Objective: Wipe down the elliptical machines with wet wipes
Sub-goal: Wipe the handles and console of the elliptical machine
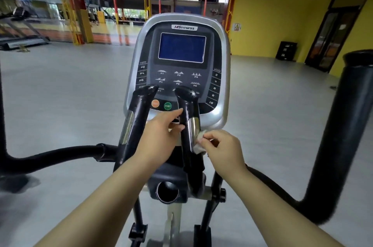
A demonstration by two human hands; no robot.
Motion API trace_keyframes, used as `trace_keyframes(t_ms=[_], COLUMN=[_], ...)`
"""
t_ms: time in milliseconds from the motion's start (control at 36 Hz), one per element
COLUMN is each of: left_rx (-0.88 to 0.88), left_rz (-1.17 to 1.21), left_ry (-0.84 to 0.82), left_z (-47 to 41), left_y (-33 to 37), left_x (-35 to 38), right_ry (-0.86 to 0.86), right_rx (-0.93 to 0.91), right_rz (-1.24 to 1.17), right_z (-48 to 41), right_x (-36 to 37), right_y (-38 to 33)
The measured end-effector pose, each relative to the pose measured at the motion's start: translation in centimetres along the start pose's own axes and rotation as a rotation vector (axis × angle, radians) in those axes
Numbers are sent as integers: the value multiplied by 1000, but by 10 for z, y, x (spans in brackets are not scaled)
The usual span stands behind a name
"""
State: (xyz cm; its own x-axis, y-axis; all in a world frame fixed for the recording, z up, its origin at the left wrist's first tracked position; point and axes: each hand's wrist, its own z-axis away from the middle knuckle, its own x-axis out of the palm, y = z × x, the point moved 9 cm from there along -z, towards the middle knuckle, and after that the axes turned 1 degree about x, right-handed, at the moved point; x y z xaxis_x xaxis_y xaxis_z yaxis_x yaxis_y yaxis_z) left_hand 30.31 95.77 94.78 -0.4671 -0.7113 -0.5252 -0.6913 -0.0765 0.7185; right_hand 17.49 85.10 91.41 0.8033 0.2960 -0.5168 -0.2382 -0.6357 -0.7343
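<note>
So the wet wipe (198, 146) is bunched into a small white wad, pressed against the right side of the inner right handle (186, 105), right at the bottom edge of its shiny metal plate (193, 127). The right grip (222, 143) is pinching the wipe between thumb and fingertips, so the wad sticks out just left of the fingers, sandwiched between them and the handle.

The left grip (161, 133) is on the other side of that same handle. It's released, with thumb and fingertips only touching the black tube, not wrapped around it, a bit higher up than the wipe.

The other inner handle (139, 109) is just to the left, untouched. Behind both is the console (181, 24) with a blue screen (181, 47) and a green START button (167, 106). A round cup holder (167, 192) sits below the hands. The big black swing arms (347, 125) are off to the sides over a grey floor (60, 95).
</note>
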Motion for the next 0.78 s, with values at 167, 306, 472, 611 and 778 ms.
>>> trace_keyframes(t_ms=[167,306,472,611,778], left_rx=[33,31,41,79,61], left_rz=[-47,20,49,26,86], left_ry=[-29,-59,-74,-96,-88], left_z=[-2,-5,-9,-10,-16], left_y=[-3,-7,-9,-8,-13], left_x=[1,1,-1,1,0], right_ry=[121,98,-42,-112,93], right_rx=[-122,-259,-278,-347,-320], right_rz=[-32,27,117,247,184], right_z=[-45,-38,25,31,-31], right_x=[-9,2,22,23,-5], right_y=[-51,-62,-14,-20,-68])
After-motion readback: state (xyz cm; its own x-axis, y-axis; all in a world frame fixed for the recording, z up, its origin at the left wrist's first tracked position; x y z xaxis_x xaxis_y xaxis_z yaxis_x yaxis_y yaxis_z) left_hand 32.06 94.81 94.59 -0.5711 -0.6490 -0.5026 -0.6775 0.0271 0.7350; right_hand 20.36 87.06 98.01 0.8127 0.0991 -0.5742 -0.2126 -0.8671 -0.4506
